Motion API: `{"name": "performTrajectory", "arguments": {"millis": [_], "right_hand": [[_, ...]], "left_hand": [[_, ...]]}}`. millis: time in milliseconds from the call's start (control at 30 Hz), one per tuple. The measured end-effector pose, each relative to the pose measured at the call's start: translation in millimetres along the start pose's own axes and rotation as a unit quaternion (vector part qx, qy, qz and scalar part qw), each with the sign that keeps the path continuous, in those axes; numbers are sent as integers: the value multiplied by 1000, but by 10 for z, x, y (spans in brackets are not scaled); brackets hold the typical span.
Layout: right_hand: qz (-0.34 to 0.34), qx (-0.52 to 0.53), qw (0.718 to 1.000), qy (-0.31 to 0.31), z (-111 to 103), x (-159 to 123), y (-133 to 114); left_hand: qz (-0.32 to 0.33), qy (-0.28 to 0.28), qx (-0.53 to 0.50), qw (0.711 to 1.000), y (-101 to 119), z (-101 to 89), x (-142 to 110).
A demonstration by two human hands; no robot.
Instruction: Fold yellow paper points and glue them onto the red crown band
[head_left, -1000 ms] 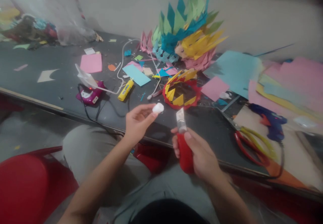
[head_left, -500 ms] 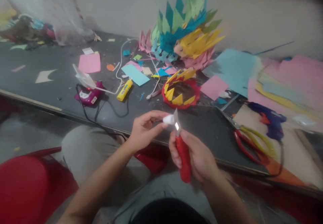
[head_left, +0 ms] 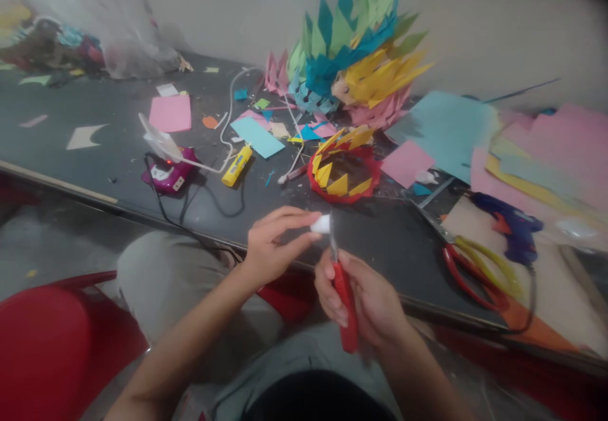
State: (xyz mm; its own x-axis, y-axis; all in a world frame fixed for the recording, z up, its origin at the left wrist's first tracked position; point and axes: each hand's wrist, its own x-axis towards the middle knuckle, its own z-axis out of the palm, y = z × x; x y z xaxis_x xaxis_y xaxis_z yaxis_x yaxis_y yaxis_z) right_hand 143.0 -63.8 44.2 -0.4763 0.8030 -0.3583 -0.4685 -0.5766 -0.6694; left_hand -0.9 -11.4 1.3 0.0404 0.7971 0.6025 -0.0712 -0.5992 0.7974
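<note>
Between the thumb and fingers of my left hand [head_left: 273,244] is a small white piece [head_left: 322,224], whose exact kind I cannot make out. My right hand [head_left: 363,291] is wrapped round the red handle of a utility knife [head_left: 345,301]. Its blade points up and stands at the right end of the white piece, seen nearly edge-on; whether it touches is hard to tell. Just beyond my hands, a red paper ring with yellow points [head_left: 339,185] rests on the dark table [head_left: 285,209].
Scissors [head_left: 468,263] and a blue glue gun [head_left: 515,225] lie at the right beside coloured paper sheets [head_left: 446,130]. A yellow glue stick [head_left: 237,166] and a purple power strip [head_left: 171,177] with cords are at the left. Folded paper crowns [head_left: 361,60] stand against the wall.
The knife blade has turned from showing its flat side to nearly edge-on. The white piece has shifted slightly right, and the right hand has dropped a little. The view has shifted slightly.
</note>
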Motion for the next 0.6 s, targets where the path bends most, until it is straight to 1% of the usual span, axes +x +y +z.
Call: {"name": "performTrajectory", "arguments": {"millis": [167,300,500,567,600], "right_hand": [[11,24,999,-22,-10,-23,41],[19,22,999,-23,-25,-49,59],[40,-27,999,7,-71,-122,60],[39,-46,998,35,-84,-130,55],[33,-57,996,59,-92,-127,50]], "left_hand": [[34,9,11,999,-1,-4,2],[41,19,15,999,-12,-12,12],[28,35,28,999,-5,-53,44],[22,50,28,998,17,-64,54],[21,55,26,998,29,-66,57]]}}
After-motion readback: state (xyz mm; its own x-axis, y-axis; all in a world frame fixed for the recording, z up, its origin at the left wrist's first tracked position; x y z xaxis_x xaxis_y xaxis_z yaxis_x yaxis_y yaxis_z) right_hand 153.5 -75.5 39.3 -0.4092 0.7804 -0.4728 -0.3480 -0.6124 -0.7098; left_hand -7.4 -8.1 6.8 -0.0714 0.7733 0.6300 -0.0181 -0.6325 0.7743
